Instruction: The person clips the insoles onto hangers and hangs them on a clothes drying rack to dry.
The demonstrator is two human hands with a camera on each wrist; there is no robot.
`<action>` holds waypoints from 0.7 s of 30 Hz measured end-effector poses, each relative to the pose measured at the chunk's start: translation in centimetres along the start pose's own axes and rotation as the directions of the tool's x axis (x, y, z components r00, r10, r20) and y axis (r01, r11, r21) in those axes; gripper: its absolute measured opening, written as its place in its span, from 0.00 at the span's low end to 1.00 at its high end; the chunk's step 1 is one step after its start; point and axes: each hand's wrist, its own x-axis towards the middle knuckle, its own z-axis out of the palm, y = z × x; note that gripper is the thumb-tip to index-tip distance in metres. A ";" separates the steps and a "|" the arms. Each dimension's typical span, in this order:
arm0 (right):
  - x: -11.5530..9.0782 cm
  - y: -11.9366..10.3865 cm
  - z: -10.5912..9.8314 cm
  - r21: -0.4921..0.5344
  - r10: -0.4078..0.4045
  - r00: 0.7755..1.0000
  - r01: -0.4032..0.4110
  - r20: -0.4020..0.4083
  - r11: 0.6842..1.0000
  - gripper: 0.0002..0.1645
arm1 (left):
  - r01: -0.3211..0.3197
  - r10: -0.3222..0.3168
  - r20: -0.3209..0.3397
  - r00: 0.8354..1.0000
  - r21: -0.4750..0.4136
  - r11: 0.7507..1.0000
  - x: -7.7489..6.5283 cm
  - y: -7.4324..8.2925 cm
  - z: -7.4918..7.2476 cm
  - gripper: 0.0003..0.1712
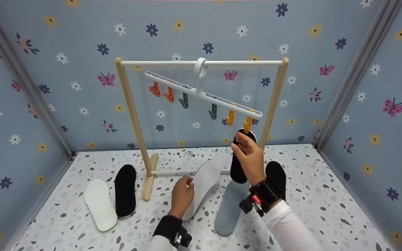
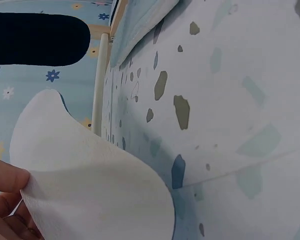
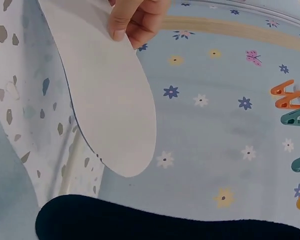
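My left hand pinches the edge of a white insole, held tilted above the floor; its thumb lies on the pale face in the left wrist view. A black insole hangs from the outermost yellow clip at the right end of a white hanger. In front of its upper part is my right hand, fingers fairly straight, thumb apart. The right wrist view shows the black insole along the bottom, with only a sliver of that hand.
The hanger slopes down to the right on a wooden-sided rack. Orange clips, green clips and another yellow clip hang from it. On the speckled surface lie a white insole, black insoles and a grey-blue insole.
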 end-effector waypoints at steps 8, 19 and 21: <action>-0.8 -3.8 1.5 -0.093 -0.044 0.999 0.044 -0.003 0.995 0.29 | 0.040 -0.038 0.018 0.999 -0.120 0.992 0.0 0.1 -0.2 0.07; 0.3 -2.1 2.6 -0.131 -0.061 0.996 0.053 -0.059 0.990 0.30 | 0.064 -0.060 0.025 0.998 -0.174 0.983 -0.1 0.6 -0.4 0.07; 0.6 -1.9 2.7 -0.126 -0.060 0.996 0.051 -0.070 0.991 0.30 | 0.070 -0.067 0.026 0.997 -0.179 0.981 -0.2 0.6 -0.3 0.07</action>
